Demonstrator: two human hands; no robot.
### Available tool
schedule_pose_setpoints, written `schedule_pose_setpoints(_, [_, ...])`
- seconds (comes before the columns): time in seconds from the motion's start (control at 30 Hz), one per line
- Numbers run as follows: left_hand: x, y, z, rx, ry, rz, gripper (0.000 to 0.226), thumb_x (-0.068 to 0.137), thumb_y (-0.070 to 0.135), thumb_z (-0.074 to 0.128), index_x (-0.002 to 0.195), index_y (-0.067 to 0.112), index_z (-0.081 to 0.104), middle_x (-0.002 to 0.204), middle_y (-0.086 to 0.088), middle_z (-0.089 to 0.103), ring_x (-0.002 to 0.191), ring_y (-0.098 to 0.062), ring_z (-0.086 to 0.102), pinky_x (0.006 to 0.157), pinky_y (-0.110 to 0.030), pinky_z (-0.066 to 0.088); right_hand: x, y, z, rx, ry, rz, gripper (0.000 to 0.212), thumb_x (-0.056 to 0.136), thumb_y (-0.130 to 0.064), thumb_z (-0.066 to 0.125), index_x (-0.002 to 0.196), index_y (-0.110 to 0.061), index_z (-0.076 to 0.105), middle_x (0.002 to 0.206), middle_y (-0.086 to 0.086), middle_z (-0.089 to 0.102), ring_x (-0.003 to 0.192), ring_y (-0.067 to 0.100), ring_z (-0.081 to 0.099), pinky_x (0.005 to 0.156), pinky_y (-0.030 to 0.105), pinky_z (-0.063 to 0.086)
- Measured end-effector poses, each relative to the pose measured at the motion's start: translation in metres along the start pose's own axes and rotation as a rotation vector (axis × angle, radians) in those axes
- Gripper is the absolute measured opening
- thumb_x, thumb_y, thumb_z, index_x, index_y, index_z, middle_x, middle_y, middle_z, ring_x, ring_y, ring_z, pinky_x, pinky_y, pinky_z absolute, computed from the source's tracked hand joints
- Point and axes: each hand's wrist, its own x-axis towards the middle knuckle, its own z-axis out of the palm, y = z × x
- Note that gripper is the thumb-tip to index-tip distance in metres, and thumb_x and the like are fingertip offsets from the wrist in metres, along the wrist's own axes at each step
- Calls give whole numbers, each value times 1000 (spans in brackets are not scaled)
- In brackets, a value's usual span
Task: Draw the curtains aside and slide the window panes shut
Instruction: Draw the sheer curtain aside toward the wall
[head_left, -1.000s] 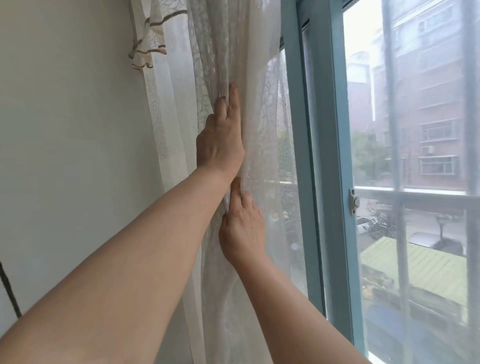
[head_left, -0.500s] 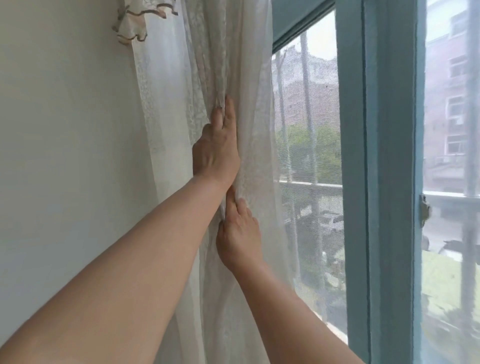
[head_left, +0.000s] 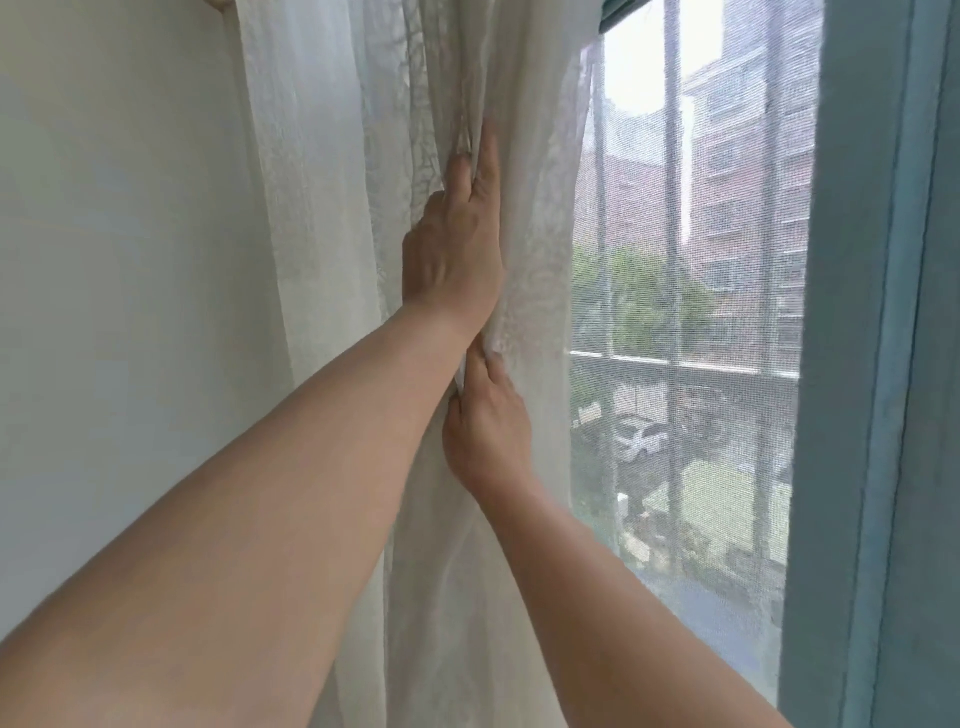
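A sheer white curtain (head_left: 322, 208) hangs bunched against the left side of the window. My left hand (head_left: 454, 249) presses flat on the gathered folds with straight fingers pointing up. Just below it, my right hand (head_left: 488, 431) pinches a fold of the curtain between thumb and forefinger. To the right of the curtain's edge, a mesh-covered window opening (head_left: 701, 322) is uncovered. The blue-green window frame (head_left: 872, 364) stands upright at the far right.
A plain pale wall (head_left: 130, 312) fills the left side. Beyond the mesh are vertical bars (head_left: 672, 208), a horizontal rail (head_left: 685, 366), apartment buildings, trees and a parked white car.
Both hands have carried the curtain edge leftward, uncovering more of the mesh opening. The blue-green frame has shifted from the middle to the right edge of the view.
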Motion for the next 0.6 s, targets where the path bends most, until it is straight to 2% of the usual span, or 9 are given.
schedule_pose_setpoints(0.1, [2, -16, 30, 31, -20, -22, 72, 91, 4, 44, 149, 15, 3, 150, -13, 23, 107, -33, 52, 73, -40, 47, 13, 18, 23, 9, -21, -7, 69, 83, -2, 41, 147, -12, 18, 136, 12, 42, 113, 32, 45, 89, 40, 38])
schedule_pose_setpoints(0.2, [-1, -38, 64, 63, -40, -58, 75, 88, 2, 46, 149, 15, 3, 146, -13, 27, 105, -33, 51, 65, -37, 39, 23, 36, 52, 34, -44, -16, 71, 82, -1, 41, 148, -14, 18, 134, 11, 43, 109, 33, 47, 86, 39, 39])
schedule_pose_setpoints(0.37, [6, -76, 106, 116, -52, -101, 75, 88, 2, 46, 149, 15, 4, 149, -16, 24, 104, -35, 52, 64, -33, 30, 53, 53, 96, 80, -83, -45, 76, 81, -1, 41, 149, -17, 12, 136, 10, 42, 108, 32, 47, 83, 36, 35])
schedule_pose_setpoints(0.6, [24, -110, 140, 154, -19, -100, 76, 86, 4, 48, 149, 15, 7, 150, -17, 23, 105, -35, 54, 66, -38, 42, 93, 69, 140, 145, -70, -105, 73, 82, 0, 41, 148, -16, 16, 140, 9, 39, 116, 29, 43, 89, 32, 33])
